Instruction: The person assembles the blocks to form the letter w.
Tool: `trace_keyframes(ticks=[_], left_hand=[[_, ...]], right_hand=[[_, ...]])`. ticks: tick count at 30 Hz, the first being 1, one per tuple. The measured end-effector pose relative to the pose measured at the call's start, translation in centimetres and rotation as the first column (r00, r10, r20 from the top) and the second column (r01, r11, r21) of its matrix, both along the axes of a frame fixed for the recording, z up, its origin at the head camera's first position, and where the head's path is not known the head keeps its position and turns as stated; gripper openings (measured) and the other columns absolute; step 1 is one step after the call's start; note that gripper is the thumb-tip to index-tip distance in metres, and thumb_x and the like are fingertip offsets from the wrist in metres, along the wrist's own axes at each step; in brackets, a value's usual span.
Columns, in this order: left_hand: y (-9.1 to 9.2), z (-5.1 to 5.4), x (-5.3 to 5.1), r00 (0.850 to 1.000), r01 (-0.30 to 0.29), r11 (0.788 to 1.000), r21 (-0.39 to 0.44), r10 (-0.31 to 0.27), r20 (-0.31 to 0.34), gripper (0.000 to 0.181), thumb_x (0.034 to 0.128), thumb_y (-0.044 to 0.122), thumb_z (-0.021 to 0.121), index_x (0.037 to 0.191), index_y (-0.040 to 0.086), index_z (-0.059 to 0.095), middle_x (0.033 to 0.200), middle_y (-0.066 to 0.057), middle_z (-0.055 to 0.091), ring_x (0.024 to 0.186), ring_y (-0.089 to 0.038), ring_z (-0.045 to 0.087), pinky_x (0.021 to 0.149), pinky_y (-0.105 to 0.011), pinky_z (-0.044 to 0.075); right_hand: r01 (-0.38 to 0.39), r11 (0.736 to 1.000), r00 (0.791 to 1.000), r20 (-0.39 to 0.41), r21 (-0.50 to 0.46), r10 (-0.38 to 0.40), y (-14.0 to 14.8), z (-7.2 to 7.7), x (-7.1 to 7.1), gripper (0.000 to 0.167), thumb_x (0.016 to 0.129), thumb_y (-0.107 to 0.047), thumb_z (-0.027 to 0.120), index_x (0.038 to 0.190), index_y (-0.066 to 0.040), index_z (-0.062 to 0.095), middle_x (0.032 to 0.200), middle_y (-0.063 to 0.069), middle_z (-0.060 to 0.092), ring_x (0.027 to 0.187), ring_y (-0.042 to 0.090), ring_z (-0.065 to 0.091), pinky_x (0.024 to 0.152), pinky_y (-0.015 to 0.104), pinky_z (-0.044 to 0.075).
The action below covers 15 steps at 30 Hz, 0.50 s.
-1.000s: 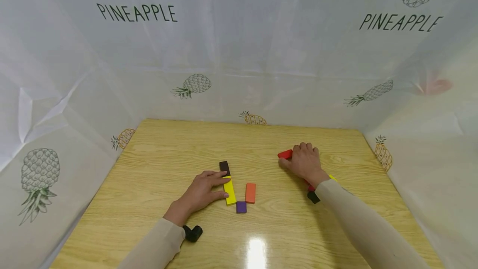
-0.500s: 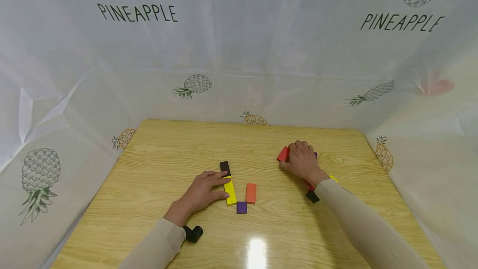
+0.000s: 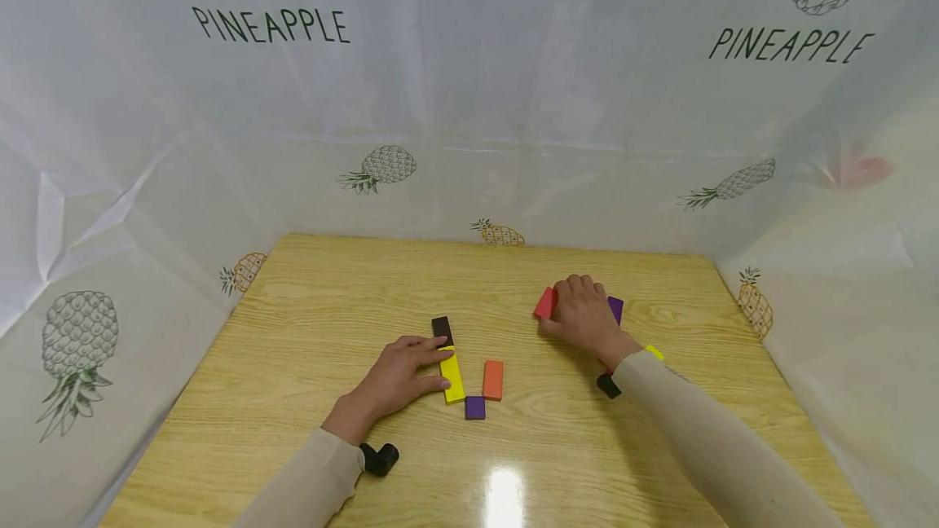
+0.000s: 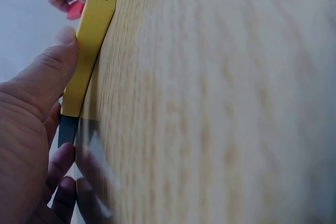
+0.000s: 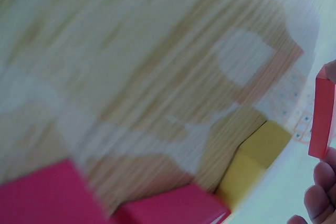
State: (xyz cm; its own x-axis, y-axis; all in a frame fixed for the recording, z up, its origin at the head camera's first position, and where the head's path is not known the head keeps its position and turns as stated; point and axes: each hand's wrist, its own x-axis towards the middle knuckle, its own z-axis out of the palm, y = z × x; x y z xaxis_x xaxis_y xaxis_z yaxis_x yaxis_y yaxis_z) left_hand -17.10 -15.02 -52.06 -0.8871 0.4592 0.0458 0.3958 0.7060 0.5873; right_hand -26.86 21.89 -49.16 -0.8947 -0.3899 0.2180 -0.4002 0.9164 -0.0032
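We see hands well apart. Right hand (image 3: 584, 316) pinches red block (image 3: 545, 303) above tabletop (image 3: 352, 283); left hand (image 3: 396, 373), fingers loosely extended, touches yellow block (image 3: 452, 375) and black block (image 3: 440, 328), end to end. Purple square block (image 3: 475, 408) apparently touches yellow block's near end, orange block (image 3: 493, 380) just beyond.

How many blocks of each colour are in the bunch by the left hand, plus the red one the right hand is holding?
Dark block: 1
Yellow block: 1
Purple block: 1
Orange block: 1
Red block, in the right hand: 1
Total: 5
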Motion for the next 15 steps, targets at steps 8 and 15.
trace_keyframes(ticks=[8,15], left_hand=[[0.1,0.2,0.1,1.000,0.002,1.000,-0.005,-0.002,0.002,0.052,0.0989,0.044,0.073,0.148,0.027,0.065,0.162,0.006,0.050,0.148,-0.031,0.044,0.122,-0.061,0.031],[0.1,0.3,0.1,1.000,0.009,1.000,-0.014,-0.009,-0.005,0.052,0.0994,0.043,0.073,0.148,0.027,0.064,0.163,0.005,0.050,0.148,-0.031,0.045,0.121,-0.063,0.031]], right_hand=[[-0.053,0.999,0.999,-0.005,0.001,0.053,-1.8,0.2,0.4,0.053,0.092,-0.047,0.070,0.111,0.002,0.062,0.108,0.017,0.058,0.103,0.038,0.051,0.089,0.053,0.044],[-0.104,0.994,0.994,0.030,0.015,0.103,-3.6,0.7,0.9,0.051,0.093,-0.045,0.069,0.115,0.002,0.063,0.112,0.017,0.060,0.103,0.035,0.050,0.092,0.051,0.044]])
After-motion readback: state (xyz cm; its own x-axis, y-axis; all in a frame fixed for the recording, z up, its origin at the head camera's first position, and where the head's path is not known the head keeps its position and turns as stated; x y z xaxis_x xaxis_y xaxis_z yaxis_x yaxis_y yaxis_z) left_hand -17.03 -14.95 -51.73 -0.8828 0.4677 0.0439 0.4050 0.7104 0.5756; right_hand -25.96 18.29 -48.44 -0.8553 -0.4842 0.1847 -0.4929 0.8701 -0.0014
